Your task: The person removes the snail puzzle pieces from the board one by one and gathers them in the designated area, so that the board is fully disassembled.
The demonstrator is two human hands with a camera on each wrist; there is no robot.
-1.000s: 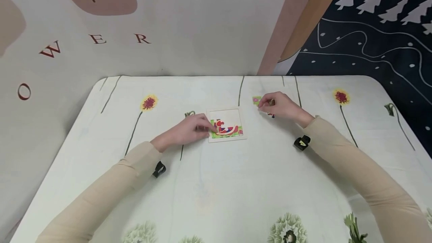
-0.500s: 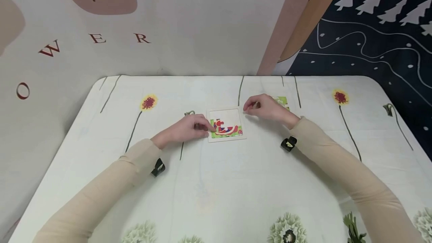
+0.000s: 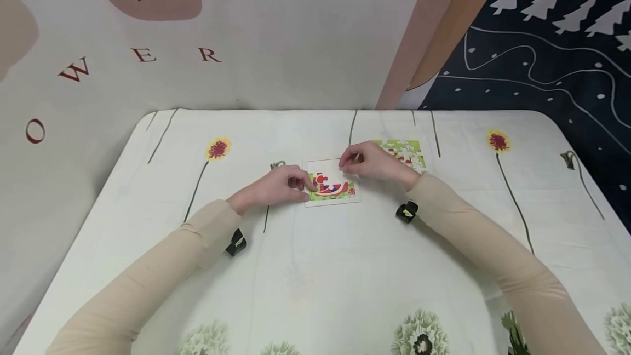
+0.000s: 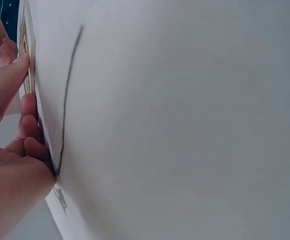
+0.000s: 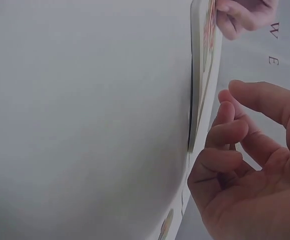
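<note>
A square puzzle board lies flat on the table, its lower half filled with a red, purple and green picture. My left hand grips its left edge. In the left wrist view one fingertip rests on the board's face, with other fingers curled against its side. My right hand hovers at the upper right of the board, thumb and forefinger brought together on a small puzzle piece that the fingertips mostly hide. Several loose puzzle pieces, mostly green, lie just right of the board, partly behind the right hand.
The table wears a white cloth printed with flowers and stems. A pale printed wall hanging rises behind it, with a dark one at the right. Black straps show at both wrists.
My right hand has moved left from the loose pieces to the board's upper right, uncovering more of those pieces. The left hand has stayed on the board's left edge.
</note>
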